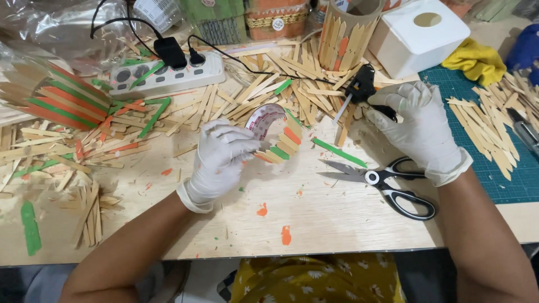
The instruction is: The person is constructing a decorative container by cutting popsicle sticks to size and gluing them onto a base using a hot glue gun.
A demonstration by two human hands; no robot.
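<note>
My left hand (220, 161), in a white glove, holds a curved strip of card (264, 120) partly covered with short wooden sticks (285, 143) in plain, orange and green. My right hand (420, 126), also gloved, grips a black glue gun (364, 85) whose pale nozzle points down and left toward the table. The gun sits to the right of the card piece, apart from it. A loose green stick (338, 152) lies between the two hands.
Black-handled scissors (387, 183) lie open below my right hand. Loose wooden sticks (236, 101) cover the far table. A white power strip (168, 73), a stick-covered tube (342, 33), a white box (418, 33), a green cutting mat (494, 140) and a yellow cloth (477, 59) surround them.
</note>
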